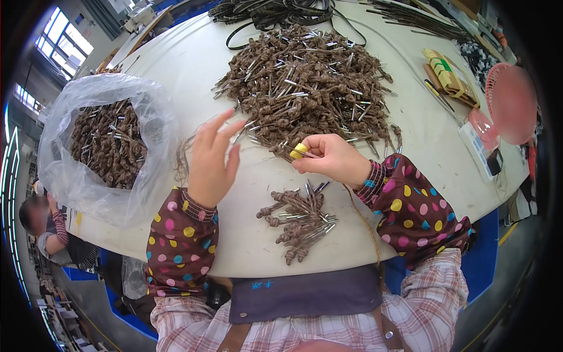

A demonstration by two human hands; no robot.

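While the right hand (334,158) pinches a small yellow tool (298,151) at the big heap of knotted brown cords (305,82), the left hand (212,159), fingers spread and empty, should steady one cord before pulling.

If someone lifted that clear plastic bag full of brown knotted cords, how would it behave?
The plastic bag would probably sag and change shape, since its thin film is crumpled and slumped open. It likely feels fairly heavy, being packed with knotted cords. The metal tips might poke through the film.
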